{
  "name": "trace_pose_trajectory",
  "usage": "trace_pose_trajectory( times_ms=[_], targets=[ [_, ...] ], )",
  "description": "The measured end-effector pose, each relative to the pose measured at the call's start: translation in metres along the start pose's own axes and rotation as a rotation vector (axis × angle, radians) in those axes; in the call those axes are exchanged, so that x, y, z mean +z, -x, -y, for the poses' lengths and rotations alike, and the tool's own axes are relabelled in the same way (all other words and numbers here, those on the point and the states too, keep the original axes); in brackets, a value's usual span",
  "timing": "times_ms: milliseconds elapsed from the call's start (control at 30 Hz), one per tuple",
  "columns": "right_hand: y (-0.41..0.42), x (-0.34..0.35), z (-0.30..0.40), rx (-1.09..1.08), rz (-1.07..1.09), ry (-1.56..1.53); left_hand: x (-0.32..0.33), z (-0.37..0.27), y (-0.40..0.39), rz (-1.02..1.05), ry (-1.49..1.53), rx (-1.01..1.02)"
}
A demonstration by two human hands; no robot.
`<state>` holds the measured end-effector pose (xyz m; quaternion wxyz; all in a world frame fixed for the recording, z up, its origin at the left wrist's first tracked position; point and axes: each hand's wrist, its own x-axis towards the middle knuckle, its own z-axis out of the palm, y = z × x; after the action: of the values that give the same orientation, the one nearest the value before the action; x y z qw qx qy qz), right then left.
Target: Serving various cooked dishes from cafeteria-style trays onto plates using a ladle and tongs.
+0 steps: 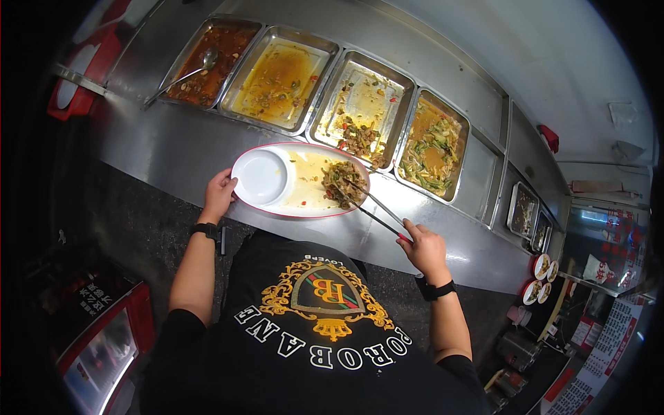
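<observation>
My left hand [220,195] grips the left rim of an oval white plate with a red edge [298,207], at the counter's front edge. A round white dish [260,177] forms or fills the plate's left end; I cannot tell which. My right hand [425,247] holds a pair of chopsticks [381,220], one dark and one metallic-looking. Their tips are in a heap of cooked meat and vegetables [343,184] at the plate's right end. Thin yellow sauce and small scraps lie on the plate's middle. Behind it, a steel tray [409,101] holds similar food in its near corner.
A steel tray of red-brown sauce [191,46] with a metal spoon [209,59], a tray of yellow broth [282,72] and a tray of greens [433,145] line the steel counter [171,129]. Further right are smaller trays [523,210] and several filled bowls [541,265].
</observation>
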<state>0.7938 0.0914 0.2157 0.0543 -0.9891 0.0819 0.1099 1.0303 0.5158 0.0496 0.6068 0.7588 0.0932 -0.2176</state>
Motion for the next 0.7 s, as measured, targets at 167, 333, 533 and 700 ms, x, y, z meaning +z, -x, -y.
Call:
trace_pose_trajectory(
  times_ms=[167, 333, 533, 700],
  targets=[
    [0.004, 0.0, -0.002, 0.045, -0.045, -0.103, 0.0, -0.003, 0.0, 0.023, -0.023, 0.034],
    [0.005, 0.006, -0.001, -0.005, -0.087, -0.124, -0.001, 0.002, -0.003, 0.015, -0.033, 0.028],
    [0.005, 0.026, 0.008, 0.002, -0.089, -0.139, -0.002, 0.005, -0.004, 0.018, -0.031, 0.03],
    [0.005, 0.03, 0.008, 0.059, -0.14, -0.088, 0.0, -0.001, -0.003, 0.022, -0.044, 0.035]
  ],
)
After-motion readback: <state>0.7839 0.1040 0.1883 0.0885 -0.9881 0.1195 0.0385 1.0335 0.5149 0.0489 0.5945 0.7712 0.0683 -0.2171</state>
